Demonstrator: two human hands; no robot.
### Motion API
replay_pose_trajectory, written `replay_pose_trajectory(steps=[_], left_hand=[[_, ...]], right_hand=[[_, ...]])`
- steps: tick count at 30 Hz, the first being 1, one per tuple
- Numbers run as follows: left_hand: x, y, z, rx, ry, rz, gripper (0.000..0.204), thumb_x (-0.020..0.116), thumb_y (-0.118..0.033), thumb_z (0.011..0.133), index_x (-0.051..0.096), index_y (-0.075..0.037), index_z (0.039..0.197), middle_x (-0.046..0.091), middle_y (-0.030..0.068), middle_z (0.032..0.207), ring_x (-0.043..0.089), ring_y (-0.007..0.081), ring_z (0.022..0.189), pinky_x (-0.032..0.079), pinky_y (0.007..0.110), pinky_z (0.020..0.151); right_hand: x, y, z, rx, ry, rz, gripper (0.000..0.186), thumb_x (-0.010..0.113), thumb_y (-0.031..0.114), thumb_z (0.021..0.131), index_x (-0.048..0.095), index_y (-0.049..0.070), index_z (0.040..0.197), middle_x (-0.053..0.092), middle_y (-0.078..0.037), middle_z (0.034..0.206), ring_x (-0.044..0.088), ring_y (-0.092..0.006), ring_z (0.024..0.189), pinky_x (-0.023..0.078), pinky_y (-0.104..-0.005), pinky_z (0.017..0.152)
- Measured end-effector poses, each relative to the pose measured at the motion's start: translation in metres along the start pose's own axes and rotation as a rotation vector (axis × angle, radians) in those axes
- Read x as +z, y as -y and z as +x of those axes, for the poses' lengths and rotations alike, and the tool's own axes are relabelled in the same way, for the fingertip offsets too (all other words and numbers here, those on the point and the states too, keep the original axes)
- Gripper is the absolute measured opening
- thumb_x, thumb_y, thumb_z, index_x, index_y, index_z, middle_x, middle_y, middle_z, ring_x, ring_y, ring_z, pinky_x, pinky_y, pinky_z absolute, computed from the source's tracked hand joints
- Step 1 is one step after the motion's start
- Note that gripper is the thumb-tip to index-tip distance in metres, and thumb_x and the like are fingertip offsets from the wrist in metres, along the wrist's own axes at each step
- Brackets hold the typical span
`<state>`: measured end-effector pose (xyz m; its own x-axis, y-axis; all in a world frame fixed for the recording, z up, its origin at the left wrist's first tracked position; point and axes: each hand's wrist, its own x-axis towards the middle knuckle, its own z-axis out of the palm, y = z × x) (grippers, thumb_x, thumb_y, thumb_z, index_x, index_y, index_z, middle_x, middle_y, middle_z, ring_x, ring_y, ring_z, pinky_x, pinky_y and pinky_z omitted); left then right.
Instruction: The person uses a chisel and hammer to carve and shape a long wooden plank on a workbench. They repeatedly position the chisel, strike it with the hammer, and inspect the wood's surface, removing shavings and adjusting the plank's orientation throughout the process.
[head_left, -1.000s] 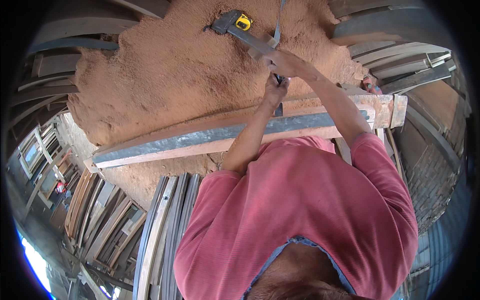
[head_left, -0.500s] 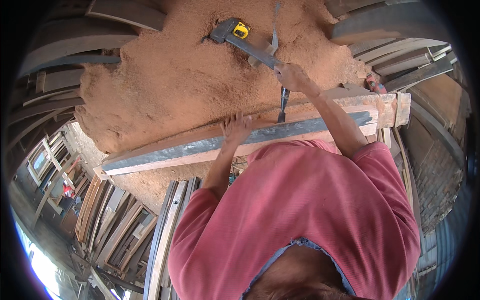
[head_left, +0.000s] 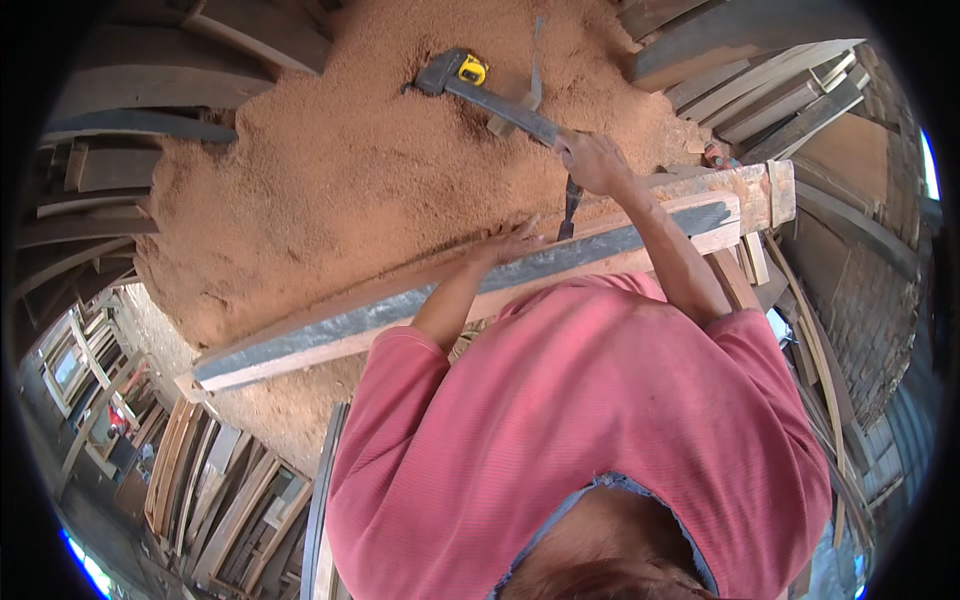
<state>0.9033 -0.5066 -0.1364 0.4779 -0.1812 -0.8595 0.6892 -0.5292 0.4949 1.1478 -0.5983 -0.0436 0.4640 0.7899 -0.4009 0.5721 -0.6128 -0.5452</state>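
Note:
My right hand (head_left: 594, 164) is closed on the upper end of an upright dark chisel (head_left: 568, 222), whose blade meets a long pale timber (head_left: 255, 373) with a dark grey band. My left hand (head_left: 505, 242) rests on the timber just left of the blade, fingers stretched out. Beyond my right hand, a long dark tool (head_left: 482, 98) with a bulky head lies on sawdust (head_left: 300, 180), with a yellow tape measure (head_left: 473, 70) against it. A small wooden block (head_left: 500, 125) is partly under that tool.
Curved boards (head_left: 160, 85) ring the sawdust on left and right. A red tool (head_left: 716, 157) sits by the right end of the work bench (head_left: 778, 195). Stacks of planks (head_left: 235, 495) stand at lower left. My pink-shirted torso fills the lower middle.
My left hand has left the chisel, moved down-left to the timber and flattened. My right hand stays at the chisel's top, slightly lower. The view has shifted a little.

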Motion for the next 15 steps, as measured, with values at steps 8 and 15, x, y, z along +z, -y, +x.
replay_pose_trajectory(steps=[8, 15], left_hand=[[-0.024, -0.017, -0.008, 0.176, 0.014, 0.208, 0.073, 0.033, -0.060, 0.102, 0.020, -0.022, 0.163, 0.038, 0.0220, 0.158, 0.036, 0.0429, 0.146, 0.030, 0.049, 0.120], [0.023, 0.033, 0.044, 0.086, -0.143, 0.080, 0.065, 0.034, -0.048, 0.102, 0.031, -0.019, 0.160, 0.032, 0.0174, 0.163, 0.039, 0.0427, 0.144, 0.032, 0.052, 0.119]], right_hand=[[-0.020, 0.027, -0.060, -0.072, -0.124, 0.019, 0.014, 0.052, 0.013, 0.094, 0.059, 0.003, 0.101, 0.067, -0.022, 0.092, 0.063, -0.0456, 0.085, 0.048, -0.0528, 0.079], [-0.034, 0.052, -0.121, -0.055, -0.131, 0.032, 0.010, 0.055, 0.010, 0.095, 0.059, 0.002, 0.098, 0.065, -0.018, 0.096, 0.061, -0.0414, 0.092, 0.046, -0.0486, 0.086]])
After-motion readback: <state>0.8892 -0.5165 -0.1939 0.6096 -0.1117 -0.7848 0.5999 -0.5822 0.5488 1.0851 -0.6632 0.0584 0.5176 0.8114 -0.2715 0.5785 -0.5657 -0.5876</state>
